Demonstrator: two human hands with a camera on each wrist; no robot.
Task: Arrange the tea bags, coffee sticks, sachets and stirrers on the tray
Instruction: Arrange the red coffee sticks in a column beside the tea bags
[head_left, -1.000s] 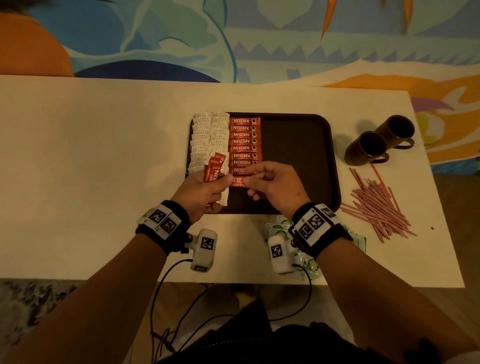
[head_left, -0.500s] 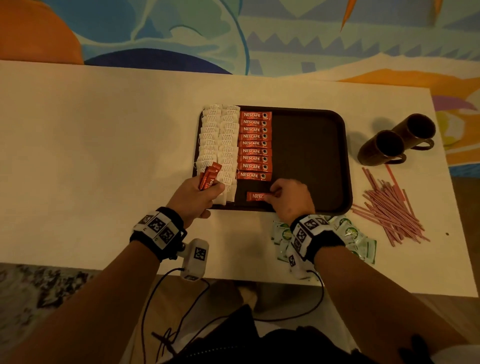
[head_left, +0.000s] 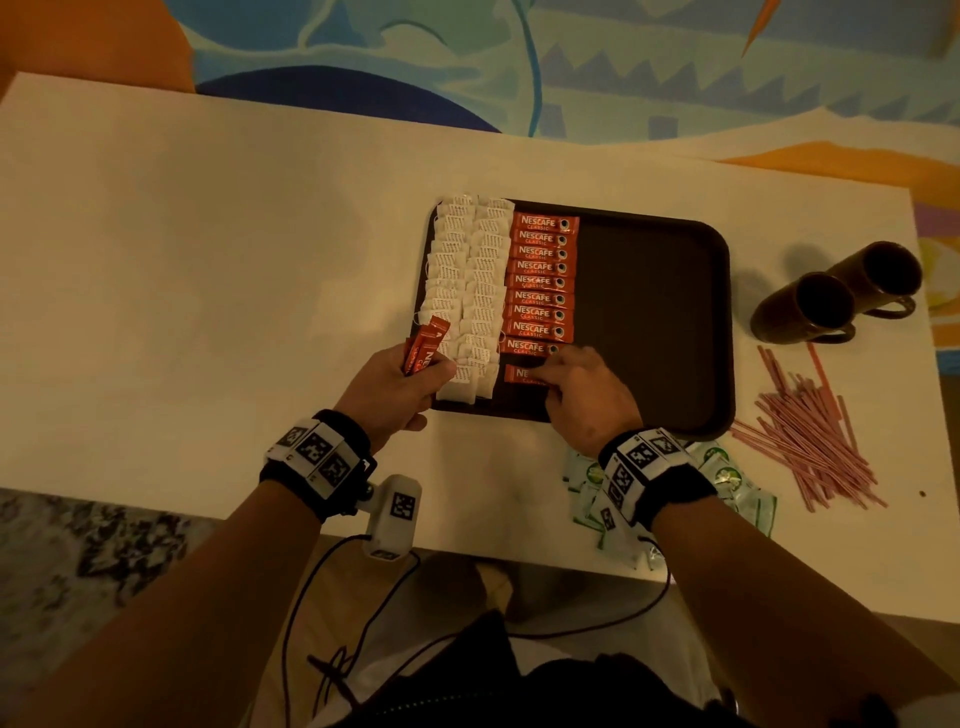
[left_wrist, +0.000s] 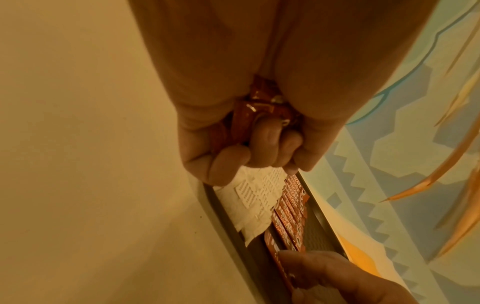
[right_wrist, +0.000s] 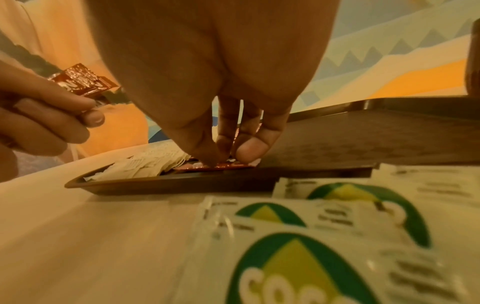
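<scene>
A dark brown tray (head_left: 654, 322) holds two columns of white tea bags (head_left: 467, 291) and, beside them, a column of red coffee sticks (head_left: 543, 280). My right hand (head_left: 563, 379) reaches over the tray's near edge. Its thumb and fingertips (right_wrist: 249, 152) pinch the lowest coffee stick (head_left: 519, 374), which lies flat just below the column. My left hand (head_left: 410, 376) hovers at the tray's near left corner and grips a small bundle of coffee sticks (head_left: 426, 348) upright. In the left wrist view the fingers (left_wrist: 259, 144) curl round that bundle (left_wrist: 257, 107).
Green-and-white sachets (head_left: 732, 478) lie on the table under my right wrist, near the front edge. A loose pile of pink stirrers (head_left: 810, 436) lies right of the tray. Two dark mugs (head_left: 810, 306) stand at the far right. The tray's right half is bare.
My right hand took one stick from the left hand's bundle, laid it on the tray and slid it up toward the column. The left hand stays put with its bundle.
</scene>
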